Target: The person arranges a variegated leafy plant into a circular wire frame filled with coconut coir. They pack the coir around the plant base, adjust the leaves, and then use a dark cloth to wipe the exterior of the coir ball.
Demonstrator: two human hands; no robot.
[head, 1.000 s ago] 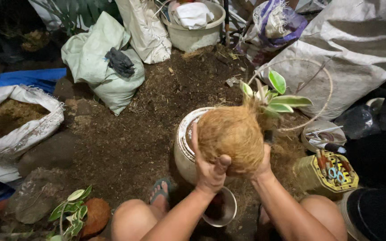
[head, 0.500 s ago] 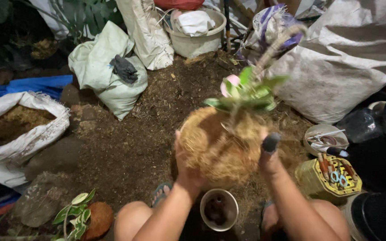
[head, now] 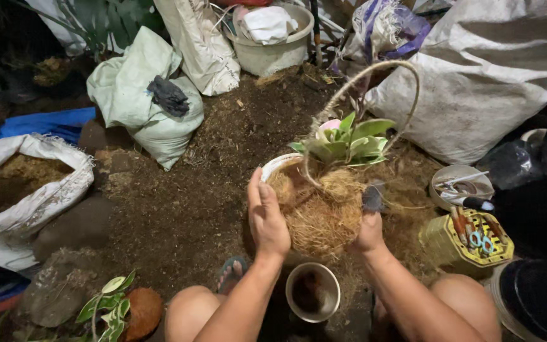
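While both palms press its sides to keep it upright, the left hand and right hand grasp the coconut-fibre ball above the small metal cup.

A big white sack stands open at the left edge, and brown stuff fills it. A pale green bag sits farther back, puffed up and tied shut, with a dark glove lying on top of it. Just beside it, a tall cream-white bag leans near a round bucket. On the right, a very big grey-white sack lies on its side. Near its top corner sits a crumpled bag of purple and white plastic. A small clear plastic bag lies at the right, close to the big sack. I see no signs or screens here.
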